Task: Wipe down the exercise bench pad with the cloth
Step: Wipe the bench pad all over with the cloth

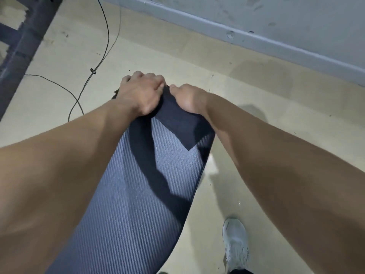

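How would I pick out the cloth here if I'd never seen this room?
Find the long ribbed grey-blue bench pad running up the middle of the view. At its far end, the left hand and right hand press on a flat dark cloth. It is smooth and near black, unlike the pad.

Both forearms are bare to the frame edges, with no sleeves, watch or jewellery visible. The left grip (141, 93) and right grip (188, 99) are ungloved. Lower right of frame: one pale grey knit sneaker (236, 245) below a dark garment hem (240, 271).
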`<state>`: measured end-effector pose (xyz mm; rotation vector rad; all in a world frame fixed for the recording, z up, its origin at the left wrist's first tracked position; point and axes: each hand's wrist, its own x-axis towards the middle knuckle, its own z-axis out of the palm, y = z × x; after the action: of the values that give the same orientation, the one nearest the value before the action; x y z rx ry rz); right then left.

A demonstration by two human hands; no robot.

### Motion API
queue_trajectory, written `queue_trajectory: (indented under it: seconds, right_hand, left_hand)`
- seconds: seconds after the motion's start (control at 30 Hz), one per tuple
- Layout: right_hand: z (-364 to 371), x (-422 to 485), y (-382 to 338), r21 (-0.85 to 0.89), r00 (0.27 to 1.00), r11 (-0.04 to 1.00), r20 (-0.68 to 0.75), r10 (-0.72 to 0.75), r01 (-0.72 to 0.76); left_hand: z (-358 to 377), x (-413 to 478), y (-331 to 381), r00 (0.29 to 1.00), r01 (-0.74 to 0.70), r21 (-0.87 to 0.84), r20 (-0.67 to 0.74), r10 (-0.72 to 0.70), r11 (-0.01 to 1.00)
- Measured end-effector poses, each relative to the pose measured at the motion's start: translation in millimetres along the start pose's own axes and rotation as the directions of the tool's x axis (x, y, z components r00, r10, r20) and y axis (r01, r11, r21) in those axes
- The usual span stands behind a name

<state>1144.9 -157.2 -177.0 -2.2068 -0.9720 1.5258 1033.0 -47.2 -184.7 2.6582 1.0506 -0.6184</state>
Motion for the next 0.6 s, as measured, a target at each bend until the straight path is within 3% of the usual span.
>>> queue_trajectory:
  seconds: [0.1, 0.17, 0.23, 0.3, 0.4, 0.6]
  right_hand:
    - [11.4, -19.2, 30.8, -0.036, 0.996, 0.999, -0.093, -0.007, 0.003]
    - [22.9, -31.1, 47.7, 0.039, 0.978, 0.999, -0.208, -0.004, 0.013]
    - [41.9, -45.0, 61.1, 0.264, 0.942, 0.964, -0.332, 0.052, 0.040]
    - [75.6, -59.9, 70.6, 0.534, 0.885, 0.840, -0.433, 0.170, 0.100]
    - [136.9, -86.9, 73.1, 0.680, 0.832, 0.714, -0.486, 0.268, 0.167]
    - [241.8, -152.8, 67.8, 0.695, 0.813, 0.711, -0.473, 0.339, 0.109]
  left_hand:
    - [5.1, -13.4, 31.8, 0.987, -0.158, 0.124, 0.016, 0.158, 0.980]
    - [12.7, -23.2, 45.9, 0.968, -0.247, 0.165, -0.002, 0.251, 0.955]
    - [22.3, -34.8, 57.0, 0.945, -0.316, 0.186, -0.027, 0.327, 0.930]
    - [32.8, -48.1, 64.6, 0.921, -0.376, 0.169, -0.045, 0.388, 0.911]
    - [41.9, -71.2, 70.2, 0.894, -0.442, 0.108, -0.030, 0.448, 0.890]
    - [85.2, -178.9, 53.2, 0.799, -0.602, 0.179, 0.140, 0.585, 0.778]
